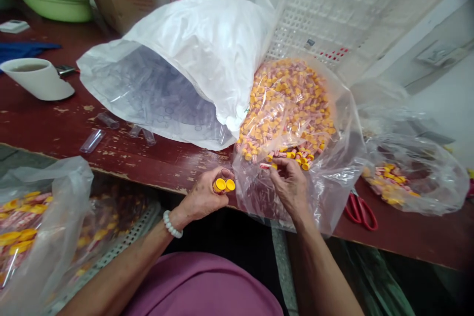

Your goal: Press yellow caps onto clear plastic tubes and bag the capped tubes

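Note:
My left hand [205,196], with a white bead bracelet at the wrist, is closed around a pair of tubes with round yellow caps [225,185]. Their caps face me, and the fingers hide most of their length. My right hand [291,186] is at the mouth of a clear plastic bag [259,192], pinching a small pink-and-white piece [264,166] with a yellow end. Behind it, the bag is full of similar yellow-capped pieces [292,103]. Left of this bag, a white sack [207,34] lies open, holding many clear tubes [159,91].
Loose clear tubes [92,141] lie near the table edge. A white cup [39,79] stands left. Red-handled scissors [361,211] and a smaller bag [429,177] lie right. A white crate [326,15] stands behind. Lower left, a bag of capped tubes [22,237] sits beside a basket [111,252].

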`<state>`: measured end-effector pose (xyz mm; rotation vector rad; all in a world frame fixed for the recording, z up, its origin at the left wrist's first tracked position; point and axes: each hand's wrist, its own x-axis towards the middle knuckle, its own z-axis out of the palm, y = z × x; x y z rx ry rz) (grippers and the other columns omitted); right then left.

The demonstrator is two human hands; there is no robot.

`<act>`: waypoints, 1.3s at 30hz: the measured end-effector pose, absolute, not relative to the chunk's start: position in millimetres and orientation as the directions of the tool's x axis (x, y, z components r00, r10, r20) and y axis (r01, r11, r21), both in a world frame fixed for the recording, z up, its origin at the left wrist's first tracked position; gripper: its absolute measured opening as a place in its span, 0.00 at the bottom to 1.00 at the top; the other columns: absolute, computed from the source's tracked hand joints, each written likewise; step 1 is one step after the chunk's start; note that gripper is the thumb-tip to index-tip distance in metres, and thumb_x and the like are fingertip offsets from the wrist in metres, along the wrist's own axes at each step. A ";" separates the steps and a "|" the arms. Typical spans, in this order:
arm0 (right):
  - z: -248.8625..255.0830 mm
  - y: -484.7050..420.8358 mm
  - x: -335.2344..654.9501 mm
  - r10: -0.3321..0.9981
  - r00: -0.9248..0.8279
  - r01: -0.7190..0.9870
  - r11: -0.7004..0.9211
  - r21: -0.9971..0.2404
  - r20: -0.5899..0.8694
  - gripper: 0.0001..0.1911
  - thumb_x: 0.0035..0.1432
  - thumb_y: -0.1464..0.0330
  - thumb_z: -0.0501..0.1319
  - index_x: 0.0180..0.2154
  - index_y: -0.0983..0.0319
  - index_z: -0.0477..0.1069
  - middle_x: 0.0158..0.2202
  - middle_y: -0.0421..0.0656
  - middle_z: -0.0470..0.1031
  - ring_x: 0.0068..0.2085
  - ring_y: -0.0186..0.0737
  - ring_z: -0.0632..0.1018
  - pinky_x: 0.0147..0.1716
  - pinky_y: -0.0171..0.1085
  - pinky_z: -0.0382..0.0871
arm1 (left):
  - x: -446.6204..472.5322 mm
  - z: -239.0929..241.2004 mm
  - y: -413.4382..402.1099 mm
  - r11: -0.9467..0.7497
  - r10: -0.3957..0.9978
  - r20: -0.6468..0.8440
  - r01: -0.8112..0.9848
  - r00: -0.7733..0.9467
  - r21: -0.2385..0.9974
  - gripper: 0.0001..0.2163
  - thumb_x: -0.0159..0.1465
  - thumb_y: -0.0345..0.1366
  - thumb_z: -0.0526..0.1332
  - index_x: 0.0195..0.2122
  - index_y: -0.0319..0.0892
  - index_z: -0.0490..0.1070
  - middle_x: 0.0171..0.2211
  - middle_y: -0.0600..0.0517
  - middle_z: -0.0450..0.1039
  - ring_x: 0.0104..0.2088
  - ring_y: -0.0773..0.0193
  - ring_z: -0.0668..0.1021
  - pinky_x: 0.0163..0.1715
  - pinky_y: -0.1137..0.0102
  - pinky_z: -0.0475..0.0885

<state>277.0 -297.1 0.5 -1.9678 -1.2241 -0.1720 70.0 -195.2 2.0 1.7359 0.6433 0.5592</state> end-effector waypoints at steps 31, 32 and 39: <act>-29.6 -260.7 305.0 0.687 0.594 0.789 -0.397 -0.469 0.419 0.11 0.56 0.66 0.57 0.39 0.63 0.70 0.38 0.49 0.71 0.41 0.45 0.71 0.41 0.43 0.66 | 72.3 -1.2 -197.3 0.023 0.707 -0.141 0.178 0.693 0.984 0.17 0.42 0.22 0.57 0.36 0.37 0.65 0.25 0.58 0.66 0.24 0.72 0.67 0.23 0.77 0.61; -32.8 -255.4 310.7 0.683 0.608 0.780 -0.418 -0.465 0.406 0.11 0.55 0.65 0.58 0.39 0.63 0.70 0.38 0.50 0.71 0.41 0.46 0.71 0.42 0.44 0.65 | 71.7 -0.6 -197.6 -0.012 0.699 -0.111 0.167 0.707 0.986 0.16 0.42 0.22 0.56 0.35 0.37 0.66 0.26 0.57 0.66 0.24 0.72 0.67 0.24 0.77 0.61; -20.1 -272.9 310.2 0.624 0.698 0.702 -0.497 -0.511 0.352 0.10 0.58 0.67 0.53 0.39 0.65 0.69 0.38 0.51 0.73 0.40 0.45 0.73 0.42 0.44 0.66 | 69.7 -3.3 -199.3 -0.193 0.662 0.009 0.158 0.750 0.968 0.15 0.44 0.22 0.54 0.34 0.38 0.66 0.28 0.56 0.67 0.26 0.71 0.67 0.26 0.76 0.62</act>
